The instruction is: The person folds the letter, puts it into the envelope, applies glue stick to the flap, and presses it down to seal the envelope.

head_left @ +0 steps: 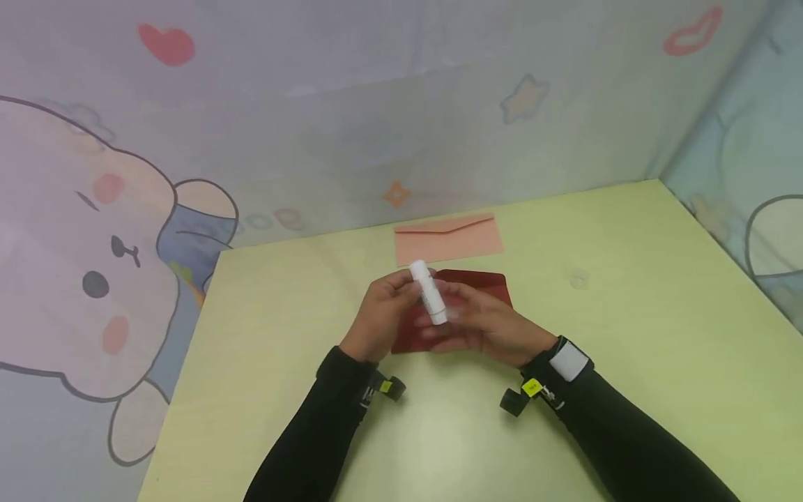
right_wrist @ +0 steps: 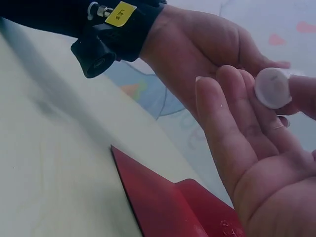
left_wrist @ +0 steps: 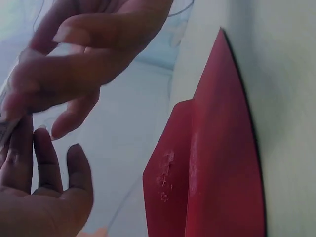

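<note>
A white glue stick is held tilted between both hands, over a red envelope. My left hand pinches it from the left, thumb along its side. From the right, my right hand has thumb and fingers at its lower part, slightly blurred. The stick's round white end faces the right wrist camera, between the right thumb and fingers. On the table, the red envelope has its flap raised, with a rough, whitish smear on it. In the head view, the hands hide much of the envelope.
Behind the red envelope lies a pink envelope, close to the table's back edge. A small, clear round item is on the pale yellow table to the right. A printed cloth hangs behind the table.
</note>
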Tool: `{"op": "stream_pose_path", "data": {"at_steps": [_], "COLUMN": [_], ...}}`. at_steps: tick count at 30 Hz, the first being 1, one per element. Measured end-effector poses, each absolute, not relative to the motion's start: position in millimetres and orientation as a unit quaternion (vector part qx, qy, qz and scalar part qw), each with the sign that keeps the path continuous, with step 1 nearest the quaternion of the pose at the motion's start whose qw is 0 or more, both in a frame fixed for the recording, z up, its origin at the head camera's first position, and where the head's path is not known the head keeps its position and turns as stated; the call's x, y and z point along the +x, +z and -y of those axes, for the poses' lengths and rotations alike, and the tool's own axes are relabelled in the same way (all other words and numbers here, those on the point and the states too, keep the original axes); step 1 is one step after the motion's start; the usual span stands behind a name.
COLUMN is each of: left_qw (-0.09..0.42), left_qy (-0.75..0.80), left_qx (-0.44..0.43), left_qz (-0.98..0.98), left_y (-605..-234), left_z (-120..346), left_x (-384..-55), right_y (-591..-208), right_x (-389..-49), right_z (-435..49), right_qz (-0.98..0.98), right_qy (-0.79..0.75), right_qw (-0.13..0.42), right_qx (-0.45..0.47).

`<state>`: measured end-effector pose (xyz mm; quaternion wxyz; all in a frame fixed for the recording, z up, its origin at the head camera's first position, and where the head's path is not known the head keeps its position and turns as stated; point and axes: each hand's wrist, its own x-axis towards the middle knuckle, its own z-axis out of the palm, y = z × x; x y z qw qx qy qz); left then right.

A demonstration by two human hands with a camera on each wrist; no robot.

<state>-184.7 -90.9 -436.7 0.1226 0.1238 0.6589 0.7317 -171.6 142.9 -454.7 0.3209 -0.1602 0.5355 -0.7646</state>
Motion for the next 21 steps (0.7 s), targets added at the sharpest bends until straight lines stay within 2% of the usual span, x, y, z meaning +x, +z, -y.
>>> {"op": "stream_pose_path", "data": {"at_steps": [3, 11, 21], "left_qw": [0.130, 0.107, 0.089], "left_qy": [0.726, 0.730, 0.738], "left_qx": [0.128, 0.084, 0.068], "left_qz": [-0.663, -0.669, -0.666], "left_y": [-436, -437, -442], "left_z": [93, 90, 83], "left_x": [-184, -183, -182], "right_y": [-457, -454, -448], "right_x": [-170, -171, -164], "right_z": [-147, -142, -132], "right_qz": [-0.515, -0.624, -0.707], "right_qy": [-0.773, -0.733, -0.674], "right_qw": [0.327, 0.239, 0.174], "right_qx": [-0.174, -0.130, -0.124]}}
